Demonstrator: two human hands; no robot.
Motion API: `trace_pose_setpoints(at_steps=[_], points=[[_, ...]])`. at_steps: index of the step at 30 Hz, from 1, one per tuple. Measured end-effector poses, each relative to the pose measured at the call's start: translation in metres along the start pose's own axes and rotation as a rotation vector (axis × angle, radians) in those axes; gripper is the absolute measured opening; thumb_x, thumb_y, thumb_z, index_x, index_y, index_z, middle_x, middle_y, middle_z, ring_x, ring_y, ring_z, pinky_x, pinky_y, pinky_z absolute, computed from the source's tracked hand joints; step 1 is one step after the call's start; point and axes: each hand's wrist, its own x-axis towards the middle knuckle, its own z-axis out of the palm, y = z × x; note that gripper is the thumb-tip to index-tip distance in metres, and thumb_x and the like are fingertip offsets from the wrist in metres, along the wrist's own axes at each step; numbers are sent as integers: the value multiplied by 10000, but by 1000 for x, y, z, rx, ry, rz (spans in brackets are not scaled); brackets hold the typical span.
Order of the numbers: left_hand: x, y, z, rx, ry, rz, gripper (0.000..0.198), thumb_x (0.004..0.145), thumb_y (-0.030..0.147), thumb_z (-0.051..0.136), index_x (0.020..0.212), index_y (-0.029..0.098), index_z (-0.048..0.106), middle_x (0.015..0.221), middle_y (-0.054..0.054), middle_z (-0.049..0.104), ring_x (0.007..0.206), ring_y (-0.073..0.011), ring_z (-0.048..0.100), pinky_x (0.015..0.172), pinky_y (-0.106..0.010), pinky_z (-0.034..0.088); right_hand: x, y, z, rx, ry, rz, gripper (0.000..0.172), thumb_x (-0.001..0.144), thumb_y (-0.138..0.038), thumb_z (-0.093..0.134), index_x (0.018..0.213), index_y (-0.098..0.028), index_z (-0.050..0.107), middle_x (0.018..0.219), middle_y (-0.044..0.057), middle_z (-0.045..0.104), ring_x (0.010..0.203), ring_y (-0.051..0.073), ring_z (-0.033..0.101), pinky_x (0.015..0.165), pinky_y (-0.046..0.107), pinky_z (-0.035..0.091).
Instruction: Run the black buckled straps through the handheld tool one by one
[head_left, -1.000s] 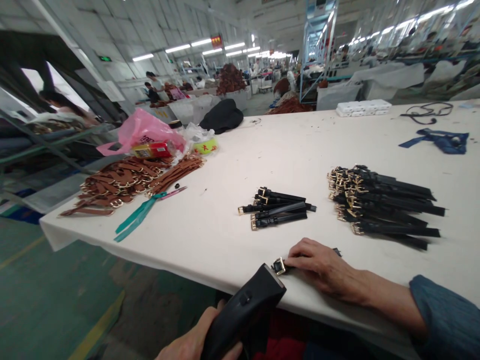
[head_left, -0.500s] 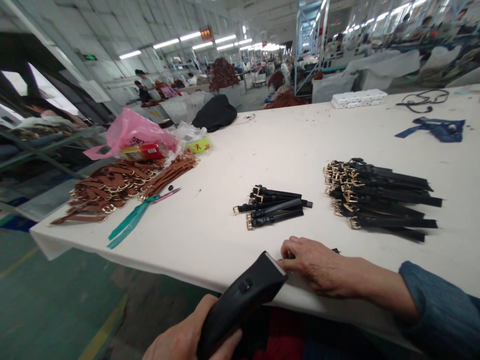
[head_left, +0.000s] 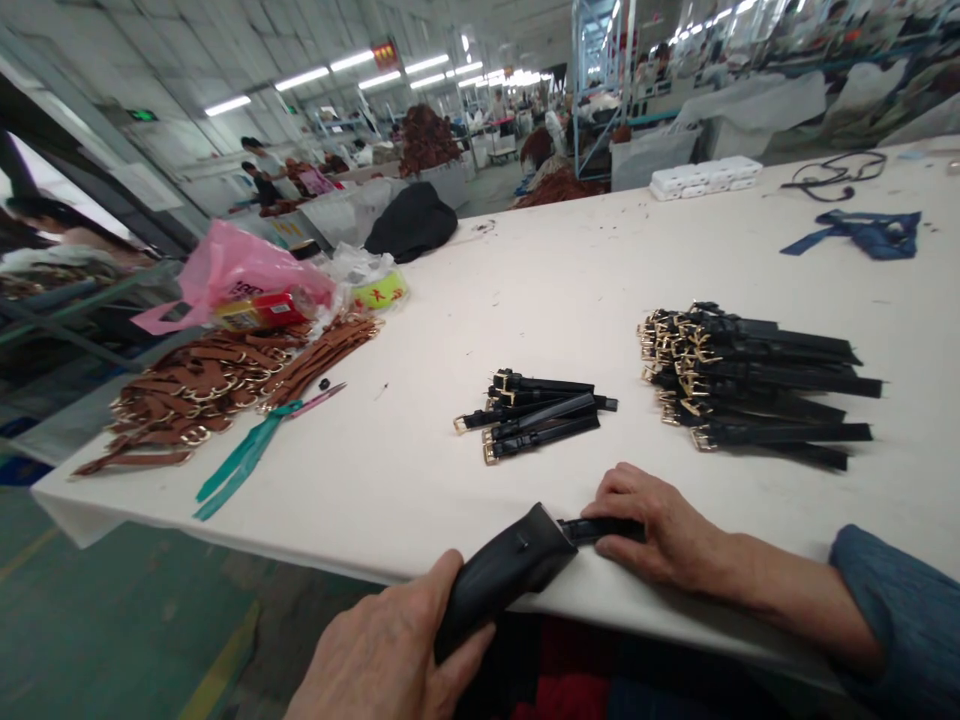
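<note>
My left hand (head_left: 390,635) is wrapped round a black handheld tool (head_left: 502,575) shaped like a hair clipper, its wide head pointing right. In my right hand (head_left: 660,525) is a short black strap (head_left: 589,530), held between thumb and fingers. The strap's left end meets the head of the tool; whether it reaches inside I cannot tell. Just beyond my hands lies a small group of black buckle straps (head_left: 540,410) with gold buckles. A larger pile of the same black straps (head_left: 780,375) lies to the right, buckles facing left.
Brown buckle straps (head_left: 202,385) are heaped at the table's left, beside a pink plastic bag (head_left: 247,265). Scissors with teal strips (head_left: 247,455) lie near the left edge. A black cap (head_left: 412,220), a white block (head_left: 705,178), blue cloth (head_left: 870,235) and a black cable (head_left: 832,175) are farther back.
My right hand has moved slightly right and opened up the view of the strap in it. The tool has tilted flatter, its head against the strap's end. The whole view has shifted a little.
</note>
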Motion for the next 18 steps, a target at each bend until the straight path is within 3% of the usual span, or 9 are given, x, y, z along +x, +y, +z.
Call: trace_pose_setpoints(at_steps=[9, 18], points=[[17, 12, -4, -31, 78, 129, 240, 783, 414, 423, 926, 253, 528, 795, -33, 683, 750, -219, 638, 628, -295, 399, 0, 2, 1, 22, 18, 56, 286, 714, -201, 627, 999, -201, 614, 823, 49, 578, 802, 188, 494, 688, 312, 407], [3, -7, 4, 60, -86, 9, 385, 803, 423, 364, 1131, 258, 483, 941, -73, 682, 882, -261, 635, 729, -355, 440, -12, 3, -10, 36, -27, 19, 253, 760, -200, 591, 1010, -223, 619, 899, 61, 562, 836, 183, 487, 723, 313, 406]])
